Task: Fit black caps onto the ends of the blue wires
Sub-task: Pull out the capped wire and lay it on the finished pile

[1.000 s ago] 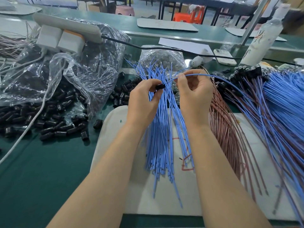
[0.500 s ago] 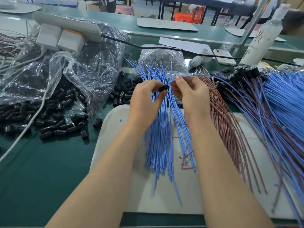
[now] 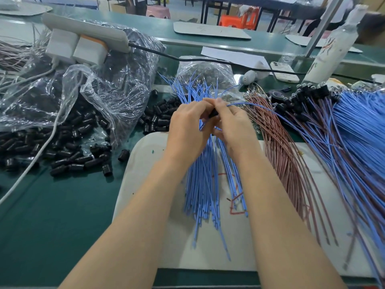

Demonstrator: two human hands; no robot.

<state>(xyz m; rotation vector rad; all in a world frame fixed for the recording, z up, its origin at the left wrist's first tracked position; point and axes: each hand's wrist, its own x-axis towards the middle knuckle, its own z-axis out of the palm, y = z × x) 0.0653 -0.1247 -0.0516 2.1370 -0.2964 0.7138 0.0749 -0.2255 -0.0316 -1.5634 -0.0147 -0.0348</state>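
cap going onto the wire end, hands pressed together

grip first: our left hand (image 3: 187,130) has its fingers curled and pinches the black cap (image 3: 213,114), which shows only as a dark sliver between the two thumbs. our right hand (image 3: 235,127) pinches the blue wire (image 3: 260,105) just behind its end, and the rest of that wire arcs away to the right over the pink wires (image 3: 281,155). both hands are above the loose blue wires (image 3: 206,184) fanned on the white mat (image 3: 143,184). we judge the cap is being pushed on, but our fingertips hide the joint, so we cannot tell whether it is seated

risks from here: the wire looks thin and bendy, so if we push from too far back it may buckle instead of entering the cap. the cap is small (a slip seems likely if the pinch loosens), and a dropped one would be lost among the loose caps (image 3: 68,157) spilled from the plastic bag (image 3: 100,94) on the left. the wire's end could also catch on the cap's rim if the two are not in line. a half-seated cap might pull off once the wire joins the capped wires (image 3: 308,97) on the right

against a second ago: then the hands stood a little apart, with the cap plain in the left fingers and the wire end just reaching it. now the hands touch and the cap is nearly covered
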